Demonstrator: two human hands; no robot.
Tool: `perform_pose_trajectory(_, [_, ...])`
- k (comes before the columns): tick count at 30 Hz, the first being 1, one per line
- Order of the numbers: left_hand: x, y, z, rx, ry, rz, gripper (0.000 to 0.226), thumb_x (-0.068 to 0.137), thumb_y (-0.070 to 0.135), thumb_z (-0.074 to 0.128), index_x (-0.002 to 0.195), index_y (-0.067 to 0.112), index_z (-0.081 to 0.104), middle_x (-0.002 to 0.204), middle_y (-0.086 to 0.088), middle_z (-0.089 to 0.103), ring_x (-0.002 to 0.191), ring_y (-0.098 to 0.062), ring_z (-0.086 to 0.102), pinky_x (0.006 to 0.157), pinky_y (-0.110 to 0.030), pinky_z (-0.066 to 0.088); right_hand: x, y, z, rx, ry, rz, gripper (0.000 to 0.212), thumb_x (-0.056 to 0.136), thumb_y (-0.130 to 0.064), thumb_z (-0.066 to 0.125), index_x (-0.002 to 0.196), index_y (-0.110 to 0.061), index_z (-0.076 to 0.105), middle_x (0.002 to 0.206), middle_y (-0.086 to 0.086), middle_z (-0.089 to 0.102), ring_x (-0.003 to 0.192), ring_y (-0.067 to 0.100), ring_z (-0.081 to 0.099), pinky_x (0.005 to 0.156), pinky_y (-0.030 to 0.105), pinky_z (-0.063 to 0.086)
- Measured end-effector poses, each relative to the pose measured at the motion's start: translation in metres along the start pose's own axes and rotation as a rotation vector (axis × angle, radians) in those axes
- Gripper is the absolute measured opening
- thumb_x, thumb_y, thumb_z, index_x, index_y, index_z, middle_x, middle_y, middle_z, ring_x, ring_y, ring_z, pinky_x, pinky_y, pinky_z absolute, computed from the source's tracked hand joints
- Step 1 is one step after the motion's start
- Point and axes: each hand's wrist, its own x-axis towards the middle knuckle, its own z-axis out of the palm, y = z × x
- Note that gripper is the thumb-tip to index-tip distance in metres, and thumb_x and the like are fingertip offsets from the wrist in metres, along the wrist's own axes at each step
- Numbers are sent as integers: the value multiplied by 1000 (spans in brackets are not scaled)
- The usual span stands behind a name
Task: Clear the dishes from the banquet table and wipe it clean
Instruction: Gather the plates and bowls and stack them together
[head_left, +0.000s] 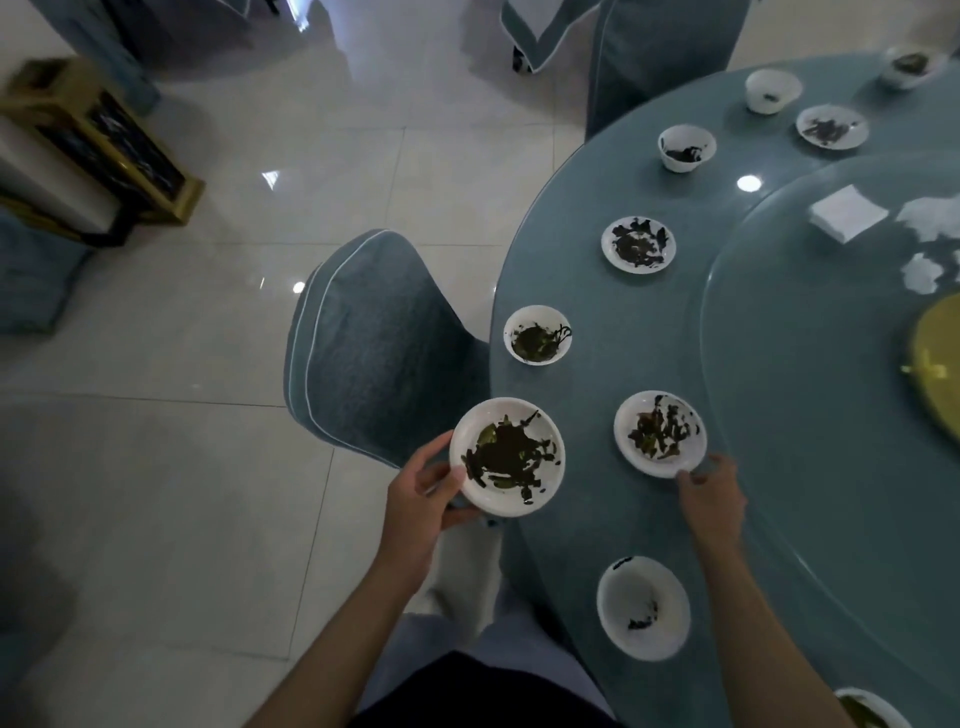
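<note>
A person stands at the near left edge of a round banquet table (582, 218) covered in blue-grey cloth, seen from above. The left hand (421, 493) grips a white plate (506, 457) smeared with dark food scraps, with the thumb pressed on the plate's left rim and the fingers curled underneath. This plate is lifted and hangs over the table's edge, partly above a covered chair (374, 343) that is pushed in on the left. The right hand (711, 499) reaches over the table to a second dirty plate (660, 434), which lies flat on the cloth just right of the held one. The thumb tip touches this plate's near rim and the fingers curve around its near right side. It cannot be told whether they have closed on it. More soiled white dishes follow the table's curve. A nearly clean plate (643, 607) sits nearest the person. A small bowl (537, 335) and another plate (639, 243) lie farther along, and several cups and plates are at the far end. A glass turntable (831, 364) fills the table's right side, with white paper napkins (847, 212) on its far part.
</note>
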Motion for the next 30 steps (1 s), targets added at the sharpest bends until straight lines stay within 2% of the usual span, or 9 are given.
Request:
perform_pose_trajectory(3, [7, 2, 2, -4, 16, -9, 39, 98, 6, 67, 133, 23, 65, 113, 1, 78, 106, -17, 74, 79, -51, 65, 13, -1, 8, 65, 41, 78, 51, 97, -20, 66, 141, -6, 45, 121, 25, 66, 112, 42, 65, 100, 49, 50])
perform_pose_trajectory(6, [11, 2, 4, -11, 23, -12, 39, 98, 4, 67, 133, 22, 65, 114, -3, 78, 106, -19, 74, 78, -50, 65, 25, 2, 14, 82, 78, 151, 45, 96, -26, 67, 136, -10, 53, 114, 19, 72, 106, 36, 69, 98, 47, 53])
perform_pose_trajectory(10, [16, 3, 5, -6, 30, -26, 40, 98, 3, 67, 134, 22, 65, 115, -5, 77, 106, -20, 74, 80, -52, 64, 36, 5, 22, 147, 71, 145, 22, 95, -19, 69, 115, -10, 64, 87, 11, 74, 76, 31, 74, 82, 54, 62])
perform_pose_trajectory(13, [19, 2, 5, 2, 30, -23, 41, 98, 4, 67, 134, 23, 65, 115, -5, 77, 108, -20, 74, 82, -53, 64, 34, -2, 19, 210, 77, 95, 18, 98, -10, 65, 115, -3, 65, 82, 10, 71, 62, 23, 70, 76, 48, 63])
perform_pose_trajectory(16, [21, 4, 4, 5, 22, -21, 41, 98, 3, 67, 134, 23, 65, 115, -5, 77, 107, -20, 74, 82, -54, 64, 27, -14, 14, 277, 75, 47, 21, 99, -10, 63, 119, -3, 64, 93, 15, 74, 62, 21, 70, 75, 47, 63])
perform_pose_trajectory(19, [23, 6, 5, 18, 18, -6, 41, 98, 4, 67, 134, 23, 65, 112, -1, 78, 106, -16, 74, 80, -53, 64, 13, -31, 10, 417, 15, -17, 25, 101, -12, 61, 124, -3, 64, 102, 17, 73, 70, 26, 71, 63, 37, 59])
perform_pose_trajectory(26, [26, 11, 7, -14, -15, 0, 41, 98, 4, 66, 134, 23, 64, 110, -3, 78, 105, -18, 75, 79, -47, 65, -44, -77, 10, 526, -266, -245, 21, 102, -14, 62, 122, -14, 66, 93, 7, 75, 73, 21, 72, 61, 29, 57])
perform_pose_trajectory(30, [26, 16, 9, -53, -54, 0, 42, 97, 6, 67, 135, 24, 63, 114, -4, 78, 108, -20, 74, 81, -45, 64, -61, -86, 19, 479, -325, -349, 21, 99, -13, 65, 119, -18, 68, 87, 6, 75, 69, 16, 71, 61, 28, 58])
